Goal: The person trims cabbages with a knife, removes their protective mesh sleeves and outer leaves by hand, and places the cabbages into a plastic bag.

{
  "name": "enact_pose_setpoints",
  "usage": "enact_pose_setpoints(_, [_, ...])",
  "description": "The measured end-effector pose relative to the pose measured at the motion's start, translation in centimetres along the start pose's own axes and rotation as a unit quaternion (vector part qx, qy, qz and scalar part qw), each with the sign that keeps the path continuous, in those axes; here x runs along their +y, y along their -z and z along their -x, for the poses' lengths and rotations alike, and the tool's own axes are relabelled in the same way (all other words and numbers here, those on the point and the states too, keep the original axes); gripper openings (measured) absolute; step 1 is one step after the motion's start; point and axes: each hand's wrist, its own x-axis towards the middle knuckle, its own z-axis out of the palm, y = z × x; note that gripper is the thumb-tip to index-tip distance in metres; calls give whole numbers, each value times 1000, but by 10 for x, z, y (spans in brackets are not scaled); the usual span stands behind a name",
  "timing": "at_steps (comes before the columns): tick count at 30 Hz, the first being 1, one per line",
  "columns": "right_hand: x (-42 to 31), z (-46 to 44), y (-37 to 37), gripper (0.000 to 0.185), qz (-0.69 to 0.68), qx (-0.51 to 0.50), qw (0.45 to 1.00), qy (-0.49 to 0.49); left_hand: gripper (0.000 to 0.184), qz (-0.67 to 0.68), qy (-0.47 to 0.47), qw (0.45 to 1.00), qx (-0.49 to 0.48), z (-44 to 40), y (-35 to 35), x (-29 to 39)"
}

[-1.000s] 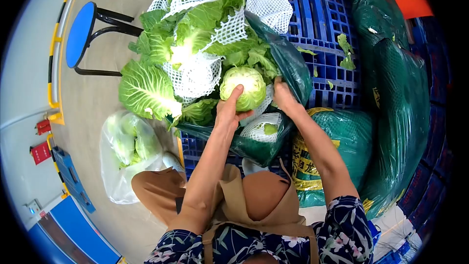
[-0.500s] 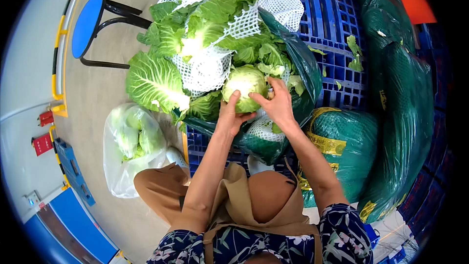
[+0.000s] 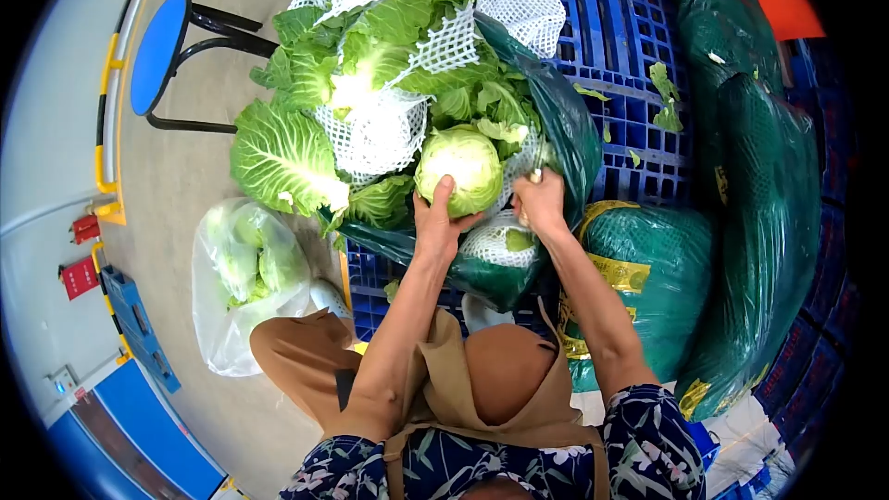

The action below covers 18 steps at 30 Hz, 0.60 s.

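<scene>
A round, pale green cabbage (image 3: pixel 459 169) rests among leaves in an open dark green plastic bag (image 3: pixel 567 116). My left hand (image 3: pixel 439 220) grips its lower left side, thumb on top and fingers curling underneath. Just right of the cabbage, apart from it, my right hand (image 3: pixel 540 201) is closed in a fist. A small pale bit shows at its top, but what it grips is mostly hidden. White foam netting (image 3: pixel 378 134) and large loose cabbage leaves (image 3: pixel 287 156) lie heaped beyond my left hand. More netting (image 3: pixel 500 245) shows below the cabbage.
Blue plastic pallets (image 3: pixel 611 56) lie under the bag, with leaf scraps (image 3: pixel 665 97) on them. Full green bags (image 3: pixel 648 287) stand on the right. To the left are a clear bag of cabbage (image 3: pixel 250 259) on the floor and a blue stool (image 3: pixel 159 54).
My right hand has left the cabbage's right side, moved right and slightly down, and closed into a fist. The left hand keeps its hold. A small leaf scrap now shows below the bag.
</scene>
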Motion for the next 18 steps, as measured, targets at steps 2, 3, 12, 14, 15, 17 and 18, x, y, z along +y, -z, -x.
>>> enact_pose_setpoints(2, [6,-9,5,6,-25,-29,999,6,78,28,15,999,-24,-10,7,4])
enact_pose_setpoints(3, [8,-8,7,6,-69,-32,997,-10,77,32,30,999,-32,-14,10,6])
enact_pose_setpoints(12, [-24,23,-10,54,-59,-126,988,72,83,-335,-24,942,21,-7,17,43])
enact_pose_setpoints(14, [-21,28,-8,47,-66,-108,990,56,82,-447,-239,862,4,-20,27,40])
enact_pose_setpoints(15, [-17,31,-7,45,-68,-101,991,56,82,-437,-160,885,-2,-9,8,57])
enact_pose_setpoints(17, [-18,38,-8,33,-70,-94,991,59,82,-399,-148,902,-72,-42,13,39])
enact_pose_setpoints(18, [-17,40,-12,32,-95,-84,990,59,82,-379,-145,908,-107,-43,6,45])
